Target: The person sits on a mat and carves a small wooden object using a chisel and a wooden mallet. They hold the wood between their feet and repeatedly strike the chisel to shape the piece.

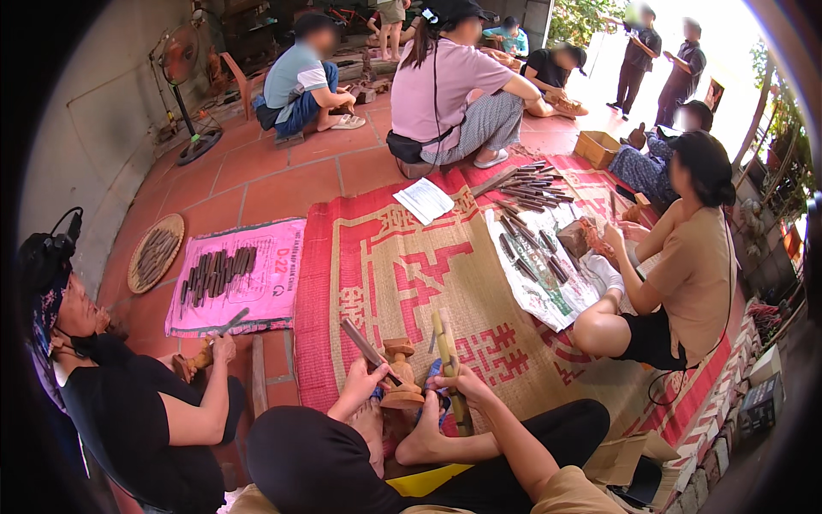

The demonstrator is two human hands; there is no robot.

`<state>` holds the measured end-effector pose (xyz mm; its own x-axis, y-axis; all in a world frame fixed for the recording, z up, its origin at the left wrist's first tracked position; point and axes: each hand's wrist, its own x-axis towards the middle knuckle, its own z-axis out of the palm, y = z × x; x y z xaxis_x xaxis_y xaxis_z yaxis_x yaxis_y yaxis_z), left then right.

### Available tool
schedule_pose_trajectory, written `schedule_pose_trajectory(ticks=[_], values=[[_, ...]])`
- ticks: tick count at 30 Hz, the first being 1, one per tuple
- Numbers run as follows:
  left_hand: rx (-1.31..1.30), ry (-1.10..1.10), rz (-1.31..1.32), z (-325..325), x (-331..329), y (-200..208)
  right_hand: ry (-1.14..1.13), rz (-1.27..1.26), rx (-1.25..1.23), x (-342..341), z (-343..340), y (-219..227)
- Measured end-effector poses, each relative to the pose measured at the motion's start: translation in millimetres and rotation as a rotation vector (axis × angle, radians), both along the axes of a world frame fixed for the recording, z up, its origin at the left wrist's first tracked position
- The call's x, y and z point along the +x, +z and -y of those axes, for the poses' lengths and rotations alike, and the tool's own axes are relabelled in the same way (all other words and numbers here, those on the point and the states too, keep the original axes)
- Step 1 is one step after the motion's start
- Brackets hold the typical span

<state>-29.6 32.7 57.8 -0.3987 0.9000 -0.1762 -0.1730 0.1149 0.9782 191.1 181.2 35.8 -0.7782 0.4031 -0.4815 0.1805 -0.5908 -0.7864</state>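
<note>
I sit with my bare feet drawn together around a turned wooden piece (401,373), which stands upright between them on a round base. My left hand (363,384) is closed on a dark brown flat stick (363,344) that slants down toward the wooden piece. Just to the right of that piece, my right hand (467,385) grips a yellow-green bamboo stick (445,338), held nearly upright. Blue cloth (434,377) shows beside my right fingers, partly hidden by them. Whether the dark stick's lower end touches the wooden piece I cannot tell.
A red and straw-coloured mat (377,223) spreads ahead. Dark sticks lie on a pink sack (278,295), a white sack (561,321) and the mat. A co-worker (145,403) sits close on my left, another (685,265) to the right. A cardboard box (621,458) stands near my right side.
</note>
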Motion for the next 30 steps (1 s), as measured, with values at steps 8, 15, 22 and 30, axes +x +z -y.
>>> schedule_pose_trajectory(ticks=[8,15,22,30], values=[[-0.008,-0.028,-0.042,-5,-1,-8,-0.007,0.039,0.097,3,-1,8],[0.009,0.025,0.042,-7,11,13,-0.027,-0.103,0.046,5,-5,-19],[0.006,0.05,0.037,-3,7,14,-0.054,-0.093,-0.163,1,0,5],[-0.011,0.07,0.022,-3,7,7,0.005,-0.05,0.185,5,-5,-23]])
